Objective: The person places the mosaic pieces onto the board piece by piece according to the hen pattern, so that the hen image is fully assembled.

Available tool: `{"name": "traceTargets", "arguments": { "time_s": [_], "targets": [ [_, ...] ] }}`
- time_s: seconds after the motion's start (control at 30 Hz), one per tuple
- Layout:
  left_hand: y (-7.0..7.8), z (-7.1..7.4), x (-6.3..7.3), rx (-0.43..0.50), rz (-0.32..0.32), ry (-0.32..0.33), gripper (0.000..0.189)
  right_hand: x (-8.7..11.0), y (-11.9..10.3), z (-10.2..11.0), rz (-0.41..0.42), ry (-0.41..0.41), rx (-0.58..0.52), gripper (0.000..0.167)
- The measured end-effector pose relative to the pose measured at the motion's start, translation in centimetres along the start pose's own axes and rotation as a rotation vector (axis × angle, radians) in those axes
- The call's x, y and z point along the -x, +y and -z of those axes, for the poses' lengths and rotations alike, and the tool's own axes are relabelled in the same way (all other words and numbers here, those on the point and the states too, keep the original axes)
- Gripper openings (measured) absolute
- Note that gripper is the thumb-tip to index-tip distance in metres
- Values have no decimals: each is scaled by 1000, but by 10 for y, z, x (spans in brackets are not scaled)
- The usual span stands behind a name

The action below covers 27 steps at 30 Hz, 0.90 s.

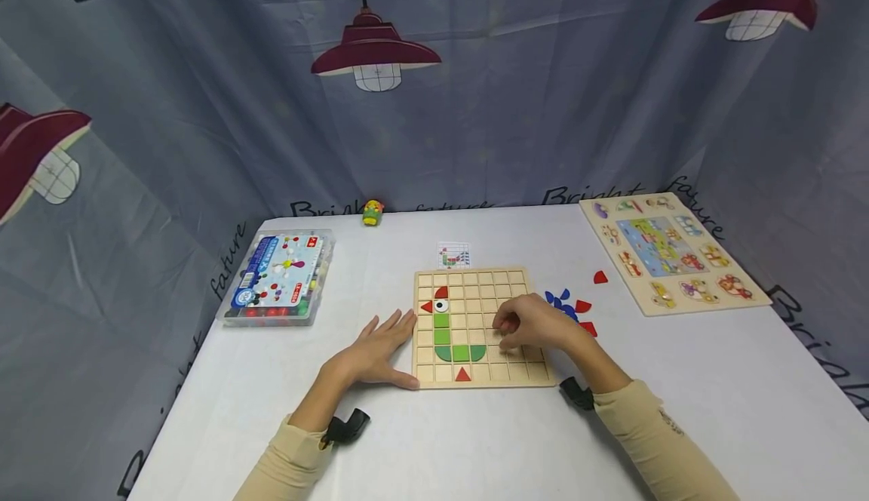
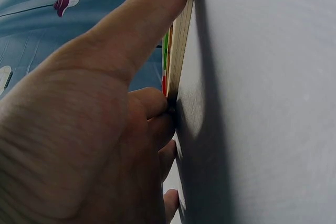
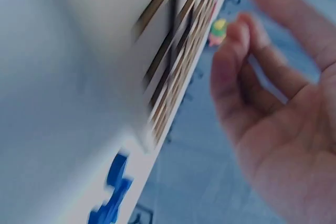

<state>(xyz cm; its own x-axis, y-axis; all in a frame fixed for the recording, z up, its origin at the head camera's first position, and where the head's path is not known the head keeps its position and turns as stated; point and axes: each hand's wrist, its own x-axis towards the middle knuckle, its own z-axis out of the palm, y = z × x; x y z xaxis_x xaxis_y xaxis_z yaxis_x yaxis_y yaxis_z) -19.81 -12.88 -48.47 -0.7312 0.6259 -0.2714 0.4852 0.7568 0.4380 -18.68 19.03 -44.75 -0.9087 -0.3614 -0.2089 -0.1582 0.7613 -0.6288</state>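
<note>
A wooden grid board [image 1: 483, 382] lies on the white table, with a bird-like figure of flat pieces on its left part: green squares [image 1: 442, 327], green quarter-rounds [image 1: 478, 352], red pieces and a round eye piece [image 1: 441, 305]. My left hand [image 1: 376, 354] rests spread at the board's left edge; its thumb [image 2: 152, 9] touches the board's side. Over the right part of the board hovers my right hand [image 1: 536, 323], fingers loosely bent. The right wrist view, somewhat blurred, has the thumb apart from the bent fingers [image 3: 231, 61] and nothing visible between them.
Blue pieces [image 1: 562, 303] and red pieces [image 1: 600, 278] lie right of the board, partly behind the right hand. A pattern card [image 1: 453, 255] lies beyond it. A clear plastic case [image 1: 274, 278] is on the left, a picture puzzle board [image 1: 672, 252] on the right, a small toy figure [image 1: 373, 213] at the back.
</note>
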Motion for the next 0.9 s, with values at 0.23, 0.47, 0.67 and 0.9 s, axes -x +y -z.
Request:
{"name": "traceTargets", "arguments": {
  "time_s": [0.23,0.47,0.67,0.9],
  "targets": [
    [1,0,1,8,1,5,115,10,31,17,103,-15,-19,26],
    [2,1,1,-1,3,2,115,23,62,37,79,33,-36,26],
    [3,2,0,-8,6,3,115,29,90,61,-7,71,4,26],
    [3,1,2,5,12,2,115,25,114,76,-71,59,85,26]
  ]
}}
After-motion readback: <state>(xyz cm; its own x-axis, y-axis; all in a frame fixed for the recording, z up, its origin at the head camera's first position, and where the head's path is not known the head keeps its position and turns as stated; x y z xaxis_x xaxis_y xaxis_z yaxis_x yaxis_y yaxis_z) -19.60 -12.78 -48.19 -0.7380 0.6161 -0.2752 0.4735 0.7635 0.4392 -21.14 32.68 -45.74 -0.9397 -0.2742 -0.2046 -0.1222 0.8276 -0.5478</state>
